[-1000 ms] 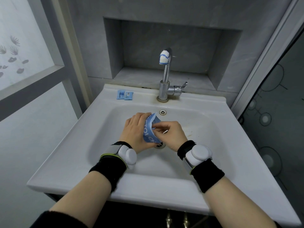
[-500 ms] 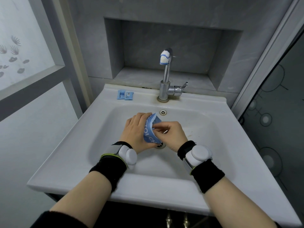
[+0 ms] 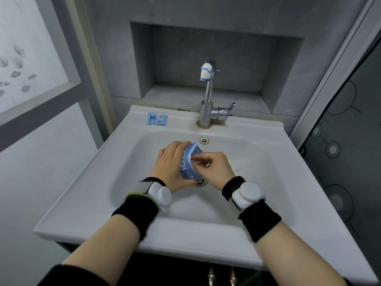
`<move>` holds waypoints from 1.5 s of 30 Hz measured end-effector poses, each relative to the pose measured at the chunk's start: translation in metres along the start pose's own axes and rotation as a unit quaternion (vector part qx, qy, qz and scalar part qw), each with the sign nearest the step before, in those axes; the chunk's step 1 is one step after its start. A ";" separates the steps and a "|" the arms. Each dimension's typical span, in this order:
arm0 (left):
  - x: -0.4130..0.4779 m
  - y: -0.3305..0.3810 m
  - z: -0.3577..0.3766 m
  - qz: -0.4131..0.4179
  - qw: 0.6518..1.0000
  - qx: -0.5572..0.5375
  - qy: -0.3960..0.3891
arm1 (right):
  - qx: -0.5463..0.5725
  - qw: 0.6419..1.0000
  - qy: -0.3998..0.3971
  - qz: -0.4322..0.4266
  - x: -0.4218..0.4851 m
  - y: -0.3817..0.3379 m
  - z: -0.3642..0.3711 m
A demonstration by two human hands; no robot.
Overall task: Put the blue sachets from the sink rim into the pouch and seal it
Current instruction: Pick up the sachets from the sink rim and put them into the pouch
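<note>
Grey wall (image 3: pixel 115 58) with a recessed niche (image 3: pixel 216 58) backs a white washbasin (image 3: pixel 268 129), its chrome faucet (image 3: pixel 207 96) standing on the rear rim. Two blue sachets (image 3: pixel 156 119) lie side by side on that rim, just left of the faucet, untouched. In front of the faucet, over the drain (image 3: pixel 201 182), the left hand (image 3: pixel 171 164) wraps its fingers round the blue pouch (image 3: pixel 188 166) to steady it. The right hand (image 3: pixel 214 170) pinches the pouch's top edge between thumb and fingertips, probably to pull the mouth open for loading.

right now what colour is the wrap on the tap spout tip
White with a thin blue edge line, wrapped round the tap spout tip; the head view shows it.
</note>
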State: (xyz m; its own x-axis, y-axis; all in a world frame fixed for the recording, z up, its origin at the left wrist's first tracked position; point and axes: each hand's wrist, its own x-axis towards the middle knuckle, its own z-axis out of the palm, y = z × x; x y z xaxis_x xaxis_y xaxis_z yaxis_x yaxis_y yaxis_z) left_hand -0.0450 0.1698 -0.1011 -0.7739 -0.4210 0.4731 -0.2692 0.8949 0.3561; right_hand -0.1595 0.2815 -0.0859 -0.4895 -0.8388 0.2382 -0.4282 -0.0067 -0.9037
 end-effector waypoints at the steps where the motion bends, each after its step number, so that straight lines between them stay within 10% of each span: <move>1: 0.000 0.000 0.000 0.001 1.000 -0.002 0.003 | 0.002 1.000 0.000 0.000 0.000 0.000 0.000; 45: 0.000 -0.002 0.004 0.017 1.000 0.001 0.014 | -0.035 0.999 0.011 0.019 0.002 0.007 0.002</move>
State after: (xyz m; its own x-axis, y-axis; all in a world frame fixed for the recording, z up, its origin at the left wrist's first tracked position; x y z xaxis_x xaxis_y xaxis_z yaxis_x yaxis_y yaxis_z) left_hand -0.0465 0.1689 -0.1052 -0.7660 -0.3936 0.5082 -0.2430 0.9093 0.3379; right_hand -0.1615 0.2784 -0.0922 -0.5226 -0.8256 0.2127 -0.4610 0.0638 -0.8851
